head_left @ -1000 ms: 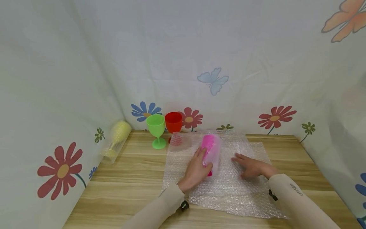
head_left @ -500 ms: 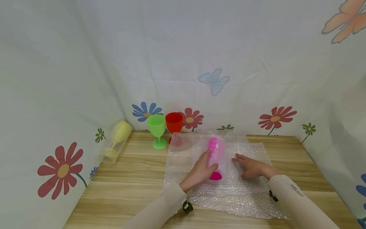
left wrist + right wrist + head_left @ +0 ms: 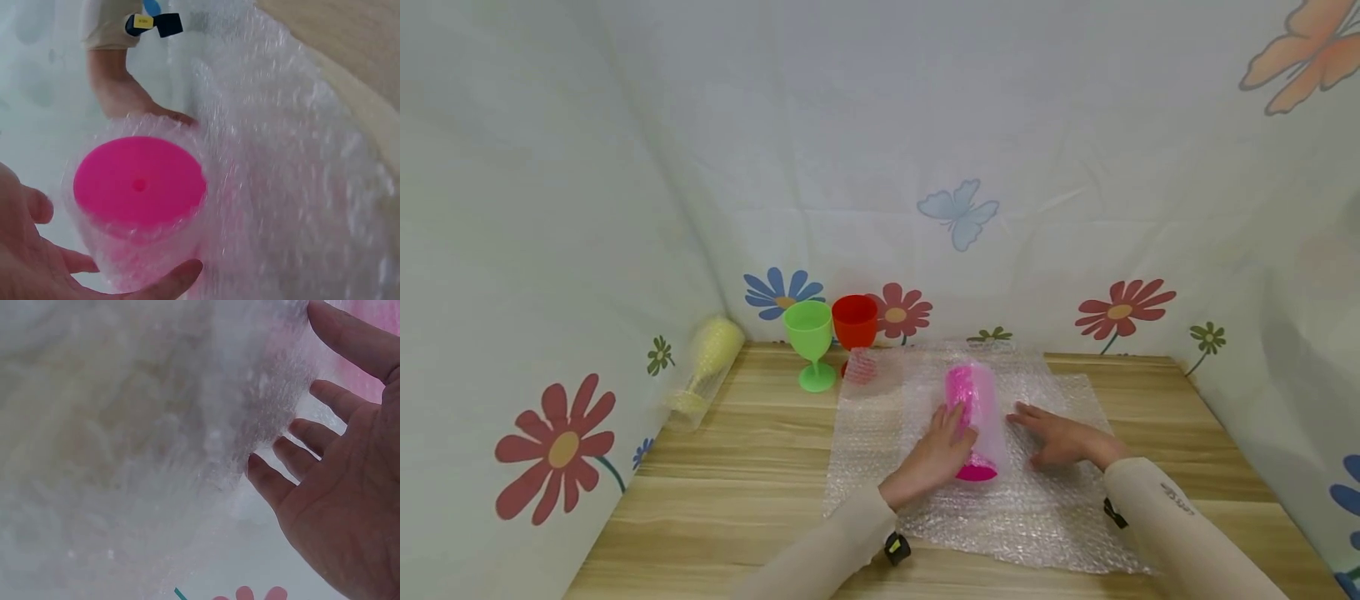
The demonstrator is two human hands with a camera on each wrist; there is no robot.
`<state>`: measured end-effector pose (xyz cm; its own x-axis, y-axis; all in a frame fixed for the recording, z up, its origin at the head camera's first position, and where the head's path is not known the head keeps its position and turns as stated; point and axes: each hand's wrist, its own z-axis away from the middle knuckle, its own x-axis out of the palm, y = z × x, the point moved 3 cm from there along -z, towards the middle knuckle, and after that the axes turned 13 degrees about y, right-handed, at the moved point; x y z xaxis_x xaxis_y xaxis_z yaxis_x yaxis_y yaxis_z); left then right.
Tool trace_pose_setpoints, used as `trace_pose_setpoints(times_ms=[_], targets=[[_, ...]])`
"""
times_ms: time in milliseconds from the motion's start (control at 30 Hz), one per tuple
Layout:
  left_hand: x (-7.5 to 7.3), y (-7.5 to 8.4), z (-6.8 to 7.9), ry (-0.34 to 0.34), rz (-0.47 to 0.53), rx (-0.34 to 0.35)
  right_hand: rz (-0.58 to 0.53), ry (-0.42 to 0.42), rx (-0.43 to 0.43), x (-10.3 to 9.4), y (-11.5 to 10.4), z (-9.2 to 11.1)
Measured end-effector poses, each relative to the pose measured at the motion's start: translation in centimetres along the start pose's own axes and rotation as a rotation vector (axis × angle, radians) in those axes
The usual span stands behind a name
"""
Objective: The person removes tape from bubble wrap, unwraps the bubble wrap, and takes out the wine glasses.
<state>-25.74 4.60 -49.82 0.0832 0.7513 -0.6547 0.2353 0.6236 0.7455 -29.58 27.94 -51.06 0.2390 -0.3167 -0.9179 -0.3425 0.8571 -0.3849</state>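
Observation:
A pink goblet (image 3: 981, 472) lies on its side, rolled in clear bubble wrap, its round foot toward me. In the left wrist view its flat pink foot (image 3: 139, 165) shows inside the wrap's open end. My left hand (image 3: 936, 454) rests along the bundle's left side, thumb and fingers spread against it. My right hand (image 3: 1063, 437) lies to the right of the bundle, its outstretched fingers touching the flat bubble wrap sheet (image 3: 1015, 525). In the right wrist view those fingers (image 3: 340, 400) are apart, with only wrap at their tips.
Behind the sheet, at its left corner, stand a green goblet (image 3: 808, 333) and a red goblet (image 3: 855, 321), whose foot is behind the wrap. A yellow goblet (image 3: 717, 346) in bubble wrap lies by the left wall. Printed cloth encloses the wooden table (image 3: 745, 467).
The wrapped pink goblet has rolled to the right under my left hand, and more of its foot shows. My left hand has moved right with it. My right hand has stayed in place.

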Motion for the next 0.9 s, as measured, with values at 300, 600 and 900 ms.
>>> trace_pose_setpoints(times_ms=[300, 600, 900], targets=[[-0.8, -0.9, -0.4, -0.014, -0.009, 0.052, 0.015, 0.007, -0.008, -0.3, 0.2, -0.4], [-0.8, -0.8, -0.7, -0.025, -0.012, 0.103, 0.047, 0.283, -0.127, -2.5, -1.6, -0.6], [-0.5, -0.8, -0.8, -0.067, -0.028, 0.104, 0.005, 0.477, -0.145, -3.9, -6.3, -0.3]])
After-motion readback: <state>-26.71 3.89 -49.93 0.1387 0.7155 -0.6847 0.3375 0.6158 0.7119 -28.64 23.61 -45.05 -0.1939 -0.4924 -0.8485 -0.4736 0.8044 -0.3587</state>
